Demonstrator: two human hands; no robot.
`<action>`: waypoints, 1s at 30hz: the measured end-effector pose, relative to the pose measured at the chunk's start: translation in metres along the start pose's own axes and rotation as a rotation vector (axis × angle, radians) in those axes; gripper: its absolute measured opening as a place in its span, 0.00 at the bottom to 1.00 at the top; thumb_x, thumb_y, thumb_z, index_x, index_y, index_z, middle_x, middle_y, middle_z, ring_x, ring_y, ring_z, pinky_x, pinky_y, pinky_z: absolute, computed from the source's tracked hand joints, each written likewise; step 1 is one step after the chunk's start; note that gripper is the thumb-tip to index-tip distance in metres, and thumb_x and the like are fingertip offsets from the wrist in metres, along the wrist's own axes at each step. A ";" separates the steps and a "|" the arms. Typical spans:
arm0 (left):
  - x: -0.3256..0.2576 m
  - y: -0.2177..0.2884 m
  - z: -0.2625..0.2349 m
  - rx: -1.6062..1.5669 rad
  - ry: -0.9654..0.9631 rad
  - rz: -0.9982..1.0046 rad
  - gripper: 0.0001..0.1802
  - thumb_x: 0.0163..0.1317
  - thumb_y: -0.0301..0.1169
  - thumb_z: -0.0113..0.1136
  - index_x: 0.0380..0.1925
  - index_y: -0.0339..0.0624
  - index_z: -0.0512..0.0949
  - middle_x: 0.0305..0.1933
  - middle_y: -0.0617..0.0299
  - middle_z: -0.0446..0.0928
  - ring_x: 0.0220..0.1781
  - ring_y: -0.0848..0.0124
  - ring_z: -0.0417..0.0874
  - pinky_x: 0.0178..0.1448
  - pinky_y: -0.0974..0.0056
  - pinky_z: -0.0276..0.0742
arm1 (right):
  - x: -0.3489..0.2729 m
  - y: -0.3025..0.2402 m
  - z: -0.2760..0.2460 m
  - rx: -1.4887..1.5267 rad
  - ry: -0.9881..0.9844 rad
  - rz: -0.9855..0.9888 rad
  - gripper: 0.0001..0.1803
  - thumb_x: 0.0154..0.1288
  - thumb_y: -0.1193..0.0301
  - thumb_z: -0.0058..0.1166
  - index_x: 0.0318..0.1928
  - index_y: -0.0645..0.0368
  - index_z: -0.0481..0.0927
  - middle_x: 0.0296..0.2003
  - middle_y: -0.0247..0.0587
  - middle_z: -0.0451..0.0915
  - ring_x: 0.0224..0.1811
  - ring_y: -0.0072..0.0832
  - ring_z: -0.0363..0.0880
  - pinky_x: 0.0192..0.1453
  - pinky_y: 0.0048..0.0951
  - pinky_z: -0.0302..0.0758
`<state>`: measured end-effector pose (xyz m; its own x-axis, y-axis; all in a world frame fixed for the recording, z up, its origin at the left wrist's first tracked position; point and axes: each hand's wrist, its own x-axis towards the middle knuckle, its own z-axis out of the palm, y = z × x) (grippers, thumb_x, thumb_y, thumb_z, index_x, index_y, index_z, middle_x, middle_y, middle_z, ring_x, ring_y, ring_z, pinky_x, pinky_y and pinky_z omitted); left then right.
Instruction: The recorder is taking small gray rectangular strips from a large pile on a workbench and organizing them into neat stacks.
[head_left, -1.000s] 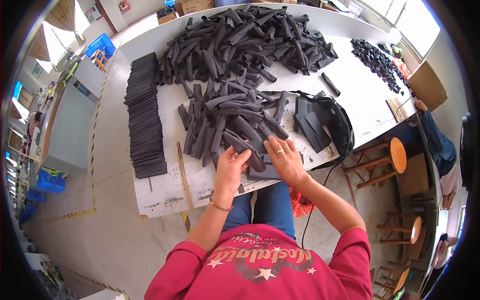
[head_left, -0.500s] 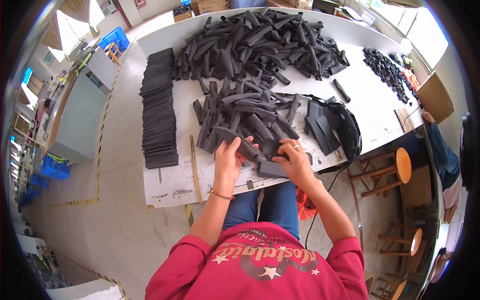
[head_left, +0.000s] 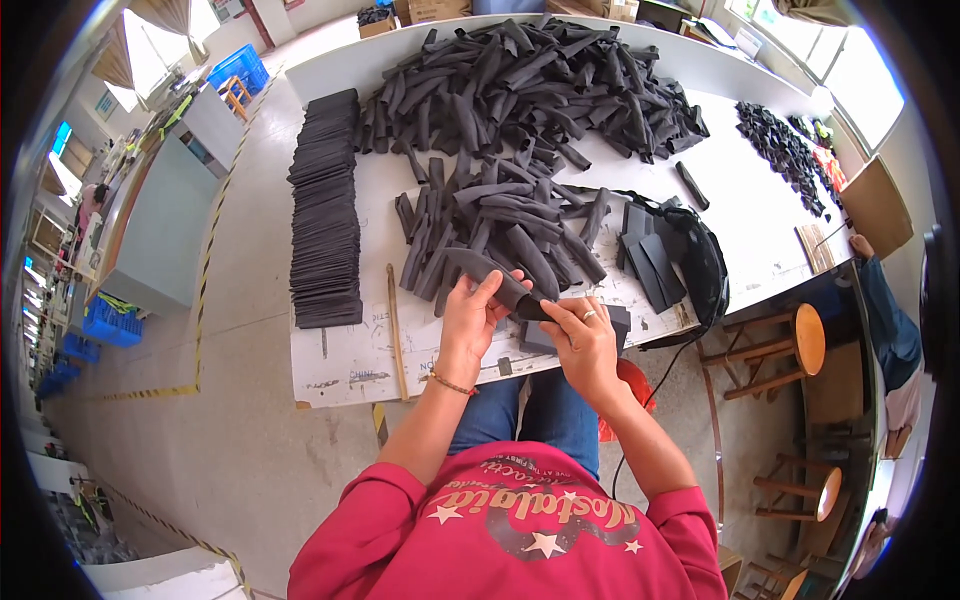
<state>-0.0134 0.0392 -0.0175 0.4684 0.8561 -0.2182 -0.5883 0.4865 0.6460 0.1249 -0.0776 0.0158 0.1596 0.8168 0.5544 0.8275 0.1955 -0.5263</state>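
Note:
My left hand [head_left: 473, 318] is closed round the middle of a black fabric tube [head_left: 480, 266], which slants from upper left to lower right above the table's near edge. At the tube's lower right end, my right hand [head_left: 585, 345] pinches with thumb and fingers; a ring shows on it. Part of that end is hidden by the fingers. Under and beside my right hand lie dark flat pieces [head_left: 617, 322]. Just beyond both hands is a loose heap of similar black tubes [head_left: 520, 205].
A larger pile of tubes [head_left: 540, 80] covers the far table. On the left stands a long stack of flat black pieces [head_left: 325, 210], with a wooden stick [head_left: 394, 330] nearby. Right are more flat pieces [head_left: 652, 268], a black bag [head_left: 705, 265] and small black bits [head_left: 785, 155]. Stools [head_left: 808, 340] stand right.
My right hand has come up against the lower end of the tube and now grips it; before, it was at a dark piece beside it. The view has shifted slightly.

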 end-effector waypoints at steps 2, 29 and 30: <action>-0.002 0.000 0.002 0.039 -0.016 -0.034 0.13 0.66 0.28 0.58 0.47 0.38 0.69 0.47 0.44 0.79 0.47 0.53 0.85 0.50 0.55 0.85 | 0.001 -0.001 -0.001 -0.066 0.009 -0.034 0.15 0.52 0.75 0.64 0.43 0.59 0.83 0.36 0.35 0.78 0.39 0.36 0.74 0.45 0.36 0.70; -0.019 -0.019 0.020 -0.047 -0.179 0.177 0.13 0.72 0.34 0.51 0.49 0.36 0.73 0.44 0.51 0.82 0.56 0.57 0.80 0.63 0.56 0.74 | 0.008 -0.015 0.033 0.088 0.100 -0.072 0.23 0.51 0.78 0.66 0.47 0.62 0.71 0.43 0.52 0.76 0.44 0.50 0.75 0.48 0.43 0.73; -0.019 -0.015 0.021 -0.033 -0.164 0.188 0.14 0.72 0.34 0.51 0.50 0.34 0.72 0.44 0.50 0.82 0.55 0.59 0.80 0.62 0.57 0.74 | 0.004 -0.014 0.031 0.111 0.070 -0.057 0.22 0.51 0.78 0.65 0.46 0.62 0.71 0.43 0.52 0.76 0.44 0.50 0.74 0.48 0.43 0.73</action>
<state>0.0005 0.0116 -0.0078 0.4478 0.8938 0.0267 -0.6951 0.3292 0.6391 0.0972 -0.0601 0.0058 0.1544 0.7638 0.6267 0.7725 0.3021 -0.5585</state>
